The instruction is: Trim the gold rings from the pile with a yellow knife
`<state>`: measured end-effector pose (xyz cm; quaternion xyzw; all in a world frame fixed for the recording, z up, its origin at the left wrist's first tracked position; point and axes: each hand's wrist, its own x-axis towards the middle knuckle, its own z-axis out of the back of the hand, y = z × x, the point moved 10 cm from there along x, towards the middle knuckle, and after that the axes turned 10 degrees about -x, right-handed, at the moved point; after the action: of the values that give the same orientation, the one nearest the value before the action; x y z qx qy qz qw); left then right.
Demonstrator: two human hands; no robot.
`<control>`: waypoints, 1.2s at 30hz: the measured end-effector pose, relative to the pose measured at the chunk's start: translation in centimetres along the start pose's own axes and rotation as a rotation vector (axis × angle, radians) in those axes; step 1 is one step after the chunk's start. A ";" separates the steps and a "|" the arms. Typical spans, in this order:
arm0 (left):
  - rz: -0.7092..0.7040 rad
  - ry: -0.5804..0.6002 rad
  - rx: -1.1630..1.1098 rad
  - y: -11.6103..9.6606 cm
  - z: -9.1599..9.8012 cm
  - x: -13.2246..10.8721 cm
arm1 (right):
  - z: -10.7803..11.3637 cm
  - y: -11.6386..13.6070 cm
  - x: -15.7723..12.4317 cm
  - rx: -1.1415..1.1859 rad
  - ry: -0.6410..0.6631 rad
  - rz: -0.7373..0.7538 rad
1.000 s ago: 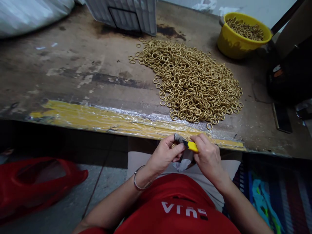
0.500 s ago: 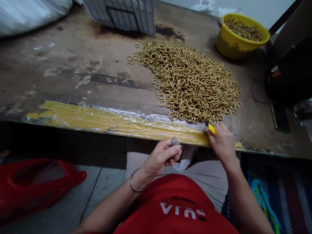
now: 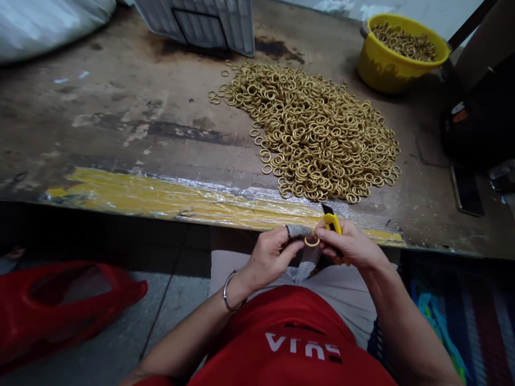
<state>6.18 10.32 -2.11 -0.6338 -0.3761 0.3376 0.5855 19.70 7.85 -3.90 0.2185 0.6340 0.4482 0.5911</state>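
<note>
Ring (image 3: 311, 241) pinched between my hands at lower centre: left hand (image 3: 273, 254) grips it, right hand (image 3: 350, 247) clasps knife (image 3: 332, 222); big pile (image 3: 314, 134) remains on the worktop (image 3: 120, 123).

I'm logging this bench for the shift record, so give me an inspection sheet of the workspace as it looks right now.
Surface: worn, stained wooden table; yellow tape under clear film along the near edge.
Job's things: one gold ring held between both hands; yellow utility knife, blade pointing up.
Clutter: large pile of gold rings; yellow bowl holding more rings; grey crate; dark flat object, perhaps a phone.
Grippers: left hand, thumb wrapped in grey, pinches the ring; right hand grips the knife and touches the ring.
Cables: nothing seen.
Surroundings: red bag on the floor; white sack at far left.
</note>
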 end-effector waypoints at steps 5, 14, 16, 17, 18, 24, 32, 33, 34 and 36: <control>-0.161 0.152 0.220 -1.8 -0.6 0.0 | -1.5 -0.9 1.0 0.161 0.112 -0.031; 0.306 -0.027 -0.177 2.7 0.6 -0.1 | 0.2 3.5 -2.4 -0.737 -0.457 0.377; 0.391 -0.048 -0.265 3.4 0.5 -0.3 | -0.7 4.0 -3.5 -1.020 -0.556 0.441; 0.410 -0.060 -0.285 3.5 0.5 -0.3 | -1.2 3.9 -3.7 -1.122 -0.568 0.442; 0.417 -0.069 -0.295 3.6 0.5 -0.3 | -1.6 3.6 -3.8 -1.201 -0.577 0.434; 0.318 -0.064 -0.250 2.2 0.4 0.2 | -2.3 3.9 -3.4 -1.412 -0.636 0.417; 0.374 0.030 -0.327 0.3 -0.3 -2.2 | 4.5 3.4 -1.9 -1.426 -0.798 0.102; 0.398 0.035 -0.373 0.7 -0.4 -2.4 | 4.8 3.8 -1.6 -1.396 -0.809 0.145; 0.416 0.024 -0.425 1.2 -0.4 -2.4 | 4.8 4.3 -1.2 -1.375 -0.804 0.206; 0.436 -0.006 -0.529 2.2 -0.4 -2.3 | 4.1 5.3 0.0 -1.379 -0.774 0.304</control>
<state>5.60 8.10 -4.34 -0.8282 -0.3079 0.3476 0.3137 22.19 11.78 0.85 0.0282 -0.0721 0.7067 0.7033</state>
